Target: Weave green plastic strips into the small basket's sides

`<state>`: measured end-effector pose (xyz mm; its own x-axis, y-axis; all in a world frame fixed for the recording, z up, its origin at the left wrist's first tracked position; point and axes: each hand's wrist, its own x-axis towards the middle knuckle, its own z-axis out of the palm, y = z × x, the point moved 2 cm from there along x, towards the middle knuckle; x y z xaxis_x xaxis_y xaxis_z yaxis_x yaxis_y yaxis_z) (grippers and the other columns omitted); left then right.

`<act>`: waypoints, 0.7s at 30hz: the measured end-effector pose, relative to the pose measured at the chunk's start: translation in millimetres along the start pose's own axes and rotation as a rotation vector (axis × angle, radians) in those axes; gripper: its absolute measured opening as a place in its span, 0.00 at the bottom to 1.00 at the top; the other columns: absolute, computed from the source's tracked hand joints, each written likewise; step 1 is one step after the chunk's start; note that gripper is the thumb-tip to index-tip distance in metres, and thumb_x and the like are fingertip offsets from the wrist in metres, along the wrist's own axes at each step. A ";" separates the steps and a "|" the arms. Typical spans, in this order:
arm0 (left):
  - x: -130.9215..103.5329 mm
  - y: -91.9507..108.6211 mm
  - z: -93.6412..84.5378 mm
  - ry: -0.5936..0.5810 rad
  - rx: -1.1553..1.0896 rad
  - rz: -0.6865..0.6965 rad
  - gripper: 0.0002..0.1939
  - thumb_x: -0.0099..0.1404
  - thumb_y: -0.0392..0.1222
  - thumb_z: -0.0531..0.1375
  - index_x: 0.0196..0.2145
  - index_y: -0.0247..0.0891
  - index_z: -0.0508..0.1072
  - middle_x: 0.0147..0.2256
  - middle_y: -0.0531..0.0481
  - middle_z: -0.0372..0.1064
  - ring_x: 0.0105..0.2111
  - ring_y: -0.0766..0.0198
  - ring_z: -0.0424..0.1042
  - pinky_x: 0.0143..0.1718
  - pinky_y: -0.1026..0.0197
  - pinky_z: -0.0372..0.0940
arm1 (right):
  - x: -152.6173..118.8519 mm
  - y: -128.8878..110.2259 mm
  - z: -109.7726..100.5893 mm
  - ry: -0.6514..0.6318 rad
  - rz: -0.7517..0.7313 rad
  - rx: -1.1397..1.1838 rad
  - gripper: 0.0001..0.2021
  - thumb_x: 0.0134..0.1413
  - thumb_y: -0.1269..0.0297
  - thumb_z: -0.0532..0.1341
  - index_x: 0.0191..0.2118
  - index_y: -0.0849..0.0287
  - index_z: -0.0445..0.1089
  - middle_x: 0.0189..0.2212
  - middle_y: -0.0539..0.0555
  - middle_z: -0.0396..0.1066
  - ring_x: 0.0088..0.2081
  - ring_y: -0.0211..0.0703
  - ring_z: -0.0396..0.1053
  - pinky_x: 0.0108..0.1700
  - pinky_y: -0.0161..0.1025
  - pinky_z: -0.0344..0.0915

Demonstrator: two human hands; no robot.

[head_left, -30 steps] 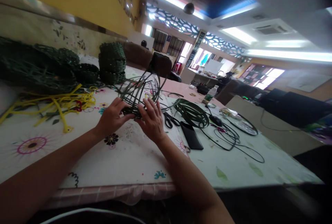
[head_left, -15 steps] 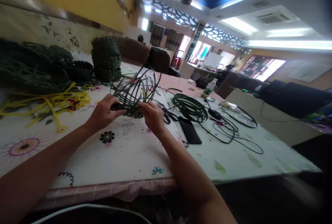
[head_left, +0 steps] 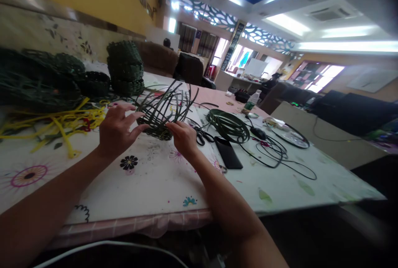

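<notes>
A partly woven basket of dark green strips point(head_left: 158, 125) stands on the flowered tablecloth, its loose strip ends sticking up and fanning out. My right hand point(head_left: 184, 137) pinches the basket's right side between thumb and fingers. At the basket's left edge, my left hand point(head_left: 116, 129) has its fingers and thumb spread apart, the tips close to the weave; whether they touch it I cannot tell. Black-handled scissors point(head_left: 203, 135) lie just right of my right hand, partly hidden by it.
Finished green baskets point(head_left: 124, 67) are stacked at the back left, near yellow strips point(head_left: 66, 123). To the right lie a coil of green strip point(head_left: 228, 125), a black phone point(head_left: 228, 153), a mouse point(head_left: 258, 134) and thin cable; a bottle point(head_left: 251, 101) stands behind.
My left hand has let go of the basket's left side, opened and moved slightly left and up. My right hand keeps its pinch in nearly the same place.
</notes>
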<state>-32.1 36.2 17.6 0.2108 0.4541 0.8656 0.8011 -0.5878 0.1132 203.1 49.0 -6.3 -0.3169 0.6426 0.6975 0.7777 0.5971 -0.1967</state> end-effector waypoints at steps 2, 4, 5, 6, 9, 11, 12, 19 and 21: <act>1.5 4.9 -1.0 -0.008 -0.060 0.050 0.14 0.72 0.54 0.63 0.48 0.44 0.78 0.50 0.40 0.78 0.53 0.46 0.75 0.58 0.44 0.67 | 0.5 0.3 -0.8 -0.007 -0.007 0.006 0.15 0.74 0.64 0.55 0.48 0.52 0.81 0.33 0.53 0.77 0.35 0.40 0.71 0.36 0.37 0.56; 1.5 7.4 1.0 -0.057 -0.161 0.041 0.14 0.73 0.53 0.62 0.49 0.43 0.77 0.47 0.41 0.80 0.50 0.48 0.78 0.55 0.46 0.70 | 1.3 -0.6 -1.7 -0.033 -0.021 -0.003 0.15 0.74 0.64 0.55 0.48 0.53 0.81 0.34 0.54 0.77 0.36 0.41 0.71 0.36 0.37 0.56; 0.9 7.5 2.5 -0.089 -0.204 0.001 0.15 0.73 0.52 0.62 0.50 0.43 0.76 0.45 0.42 0.81 0.47 0.50 0.79 0.52 0.48 0.71 | 1.6 -1.4 -2.2 -0.049 -0.028 -0.012 0.14 0.74 0.65 0.56 0.48 0.53 0.81 0.34 0.54 0.77 0.36 0.41 0.71 0.36 0.37 0.56; 0.2 7.1 4.1 -0.122 -0.237 -0.057 0.15 0.72 0.52 0.62 0.51 0.42 0.76 0.43 0.43 0.81 0.44 0.51 0.80 0.49 0.51 0.72 | 1.9 -2.5 -2.6 -0.066 -0.035 -0.022 0.14 0.74 0.66 0.56 0.48 0.53 0.81 0.34 0.54 0.77 0.36 0.41 0.71 0.36 0.37 0.56; -1.7 5.1 6.8 -0.218 -0.293 -0.244 0.17 0.68 0.50 0.62 0.51 0.41 0.76 0.38 0.46 0.82 0.38 0.54 0.80 0.43 0.55 0.72 | 2.3 -5.9 -3.5 -0.101 -0.049 -0.056 0.13 0.73 0.67 0.57 0.49 0.52 0.81 0.34 0.53 0.76 0.37 0.42 0.70 0.36 0.38 0.55; -1.4 5.2 6.3 -0.265 -0.322 -0.323 0.16 0.67 0.51 0.62 0.48 0.41 0.77 0.36 0.47 0.81 0.35 0.55 0.80 0.41 0.56 0.70 | 2.2 -7.5 -3.9 -0.110 -0.056 -0.074 0.13 0.73 0.67 0.58 0.50 0.51 0.81 0.33 0.53 0.76 0.37 0.41 0.70 0.37 0.38 0.55; -0.9 5.7 5.6 -0.280 -0.339 -0.351 0.16 0.66 0.52 0.62 0.47 0.42 0.78 0.34 0.48 0.81 0.33 0.55 0.79 0.39 0.56 0.69 | 2.2 -7.9 -4.0 -0.109 -0.062 -0.079 0.13 0.73 0.67 0.58 0.50 0.51 0.81 0.33 0.53 0.76 0.37 0.41 0.69 0.37 0.38 0.55; 3.7 8.7 1.7 -0.342 -0.429 -0.459 0.15 0.63 0.55 0.61 0.40 0.42 0.78 0.33 0.48 0.80 0.32 0.56 0.76 0.36 0.58 0.66 | 1.5 -4.9 -0.5 -0.057 -0.100 -0.105 0.13 0.74 0.67 0.57 0.50 0.51 0.80 0.32 0.52 0.74 0.36 0.41 0.68 0.38 0.39 0.55; 4.8 8.4 1.1 -0.342 -0.447 -0.480 0.15 0.62 0.55 0.61 0.39 0.41 0.77 0.33 0.48 0.80 0.32 0.56 0.76 0.37 0.58 0.67 | 1.1 -3.7 1.3 -0.041 -0.114 -0.110 0.14 0.74 0.67 0.56 0.49 0.50 0.80 0.31 0.52 0.73 0.35 0.41 0.67 0.37 0.39 0.55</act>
<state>-23.8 34.1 22.2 0.1156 0.8703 0.4787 0.5602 -0.4551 0.6922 199.2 48.1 -5.7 -0.4264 0.5941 0.6821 0.7897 0.6122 -0.0396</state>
